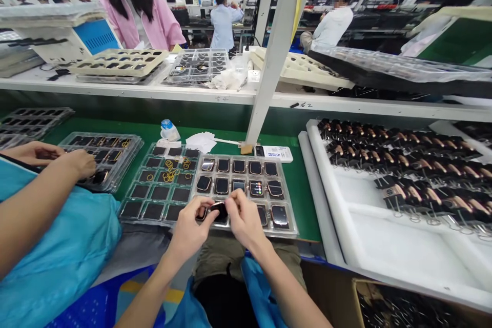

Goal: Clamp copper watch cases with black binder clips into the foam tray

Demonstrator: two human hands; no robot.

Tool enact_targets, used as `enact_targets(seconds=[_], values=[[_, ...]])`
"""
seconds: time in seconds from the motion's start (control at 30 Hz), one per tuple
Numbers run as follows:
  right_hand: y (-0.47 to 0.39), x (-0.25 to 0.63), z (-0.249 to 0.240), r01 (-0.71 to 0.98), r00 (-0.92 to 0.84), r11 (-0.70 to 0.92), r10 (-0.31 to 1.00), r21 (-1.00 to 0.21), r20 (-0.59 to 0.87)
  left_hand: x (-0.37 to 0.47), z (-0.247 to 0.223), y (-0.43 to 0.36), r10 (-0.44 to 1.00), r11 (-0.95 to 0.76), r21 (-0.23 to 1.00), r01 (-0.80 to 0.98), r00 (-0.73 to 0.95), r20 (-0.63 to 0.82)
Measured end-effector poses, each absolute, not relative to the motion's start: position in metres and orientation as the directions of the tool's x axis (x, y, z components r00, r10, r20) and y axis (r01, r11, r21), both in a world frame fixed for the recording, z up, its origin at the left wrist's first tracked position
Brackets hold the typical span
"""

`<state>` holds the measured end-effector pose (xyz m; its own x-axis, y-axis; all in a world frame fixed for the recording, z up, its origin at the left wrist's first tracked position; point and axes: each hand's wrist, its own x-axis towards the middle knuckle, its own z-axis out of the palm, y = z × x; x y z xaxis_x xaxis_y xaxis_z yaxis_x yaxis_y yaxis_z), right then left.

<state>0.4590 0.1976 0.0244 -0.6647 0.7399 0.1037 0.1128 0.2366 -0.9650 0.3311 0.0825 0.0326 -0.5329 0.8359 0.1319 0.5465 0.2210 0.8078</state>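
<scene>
A person is sitting at a green workbench (303,174), looking down at both of their own bare hands, which are meeting over the near edge of a clear plastic tray (290,225). Between them they are holding a small dark watch screen (218,211), a flat glossy rectangle with rounded corners. The left hand (191,229) is coming in from the lower left and is pinching the screen's left end with thumb and fingers. The right hand (242,218) is coming in from the lower right, its fingers closing on the right end. Both hands are clamped on the piece, so neither is nearer; it is lying directly between the two sets of fingertips, with its long axis running roughly left to right, level with the tray's front row.

The tray is holding more screens (238,166) of the same kind in its pockets, some dark, one showing coloured icons. Just left of it, touching, a second tray (154,200) is holding mostly dark empty pockets and a few small yellow rings (169,176).

Further left, a co-worker's hands (79,163) are resting on another tray (115,159). To the right, a white bin (384,236) is holding rows of black binder clips (403,164).
</scene>
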Motion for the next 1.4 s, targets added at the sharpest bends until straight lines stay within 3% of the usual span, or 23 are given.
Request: enact_targets(seconds=[0.1,0.23,0.33,0.43,0.53,0.73,0.83,0.9,1.0,1.13,1.2,1.27,1.4], values=[[0.19,0.451,0.028,0.109,-0.723,0.277,0.682,-0.955,0.115,0.347,0.042,0.088,0.796,0.174,0.883,0.435,-0.591,0.134],[0.195,0.445,0.024,-0.006,-0.549,0.13,0.828,-0.991,0.112,0.353,0.043,0.091,0.767,0.17,0.9,0.402,-0.627,0.136],[0.214,0.446,0.023,-0.199,-0.397,-0.131,0.917,-0.971,-0.042,0.344,0.032,0.091,0.786,0.197,0.816,0.543,-0.585,0.199],[0.232,0.448,0.031,-0.38,-0.489,-0.381,0.856,-0.843,-0.167,0.336,0.017,0.089,0.873,0.188,0.675,0.714,-0.436,0.218],[0.238,0.449,0.04,-0.39,-0.599,-0.484,0.779,-0.783,-0.183,0.329,0.009,0.084,0.918,0.162,0.557,0.815,-0.332,0.219],[0.22,0.441,0.031,-0.255,-0.687,-0.454,0.707,-0.853,-0.171,0.298,0.013,0.061,0.889,0.315,0.418,0.852,-0.419,0.184],[0.208,0.433,0.018,-0.107,-0.698,-0.307,0.7,-0.946,-0.149,0.286,0.016,0.055,0.926,0.289,0.399,0.87,-0.36,0.116],[0.199,0.428,0.014,0.015,-0.696,-0.08,0.714,-0.997,-0.068,0.283,0.018,0.054,0.94,0.239,0.468,0.851,-0.324,0.109],[0.187,0.424,0.016,0.151,-0.714,0.224,0.699,-0.963,0.051,0.287,0.024,0.054,0.921,0.225,0.619,0.752,-0.371,0.117],[0.174,0.423,0.027,0.161,-0.806,0.385,0.582,-0.909,0.104,0.311,0.037,0.055,0.813,0.23,0.793,0.565,-0.559,0.162],[0.17,0.421,0.03,0.094,-0.803,0.385,0.575,-0.918,0.159,0.326,0.041,0.057,0.759,0.203,0.858,0.471,-0.629,0.166],[0.17,0.417,0.029,0.046,-0.725,0.326,0.661,-0.944,0.192,0.336,0.04,0.058,0.71,0.185,0.9,0.394,-0.687,0.154],[0.188,0.414,0.021,-0.071,-0.508,-0.03,0.861,-0.997,0.01,0.329,0.029,0.057,0.659,0.27,0.866,0.42,-0.737,0.151]])
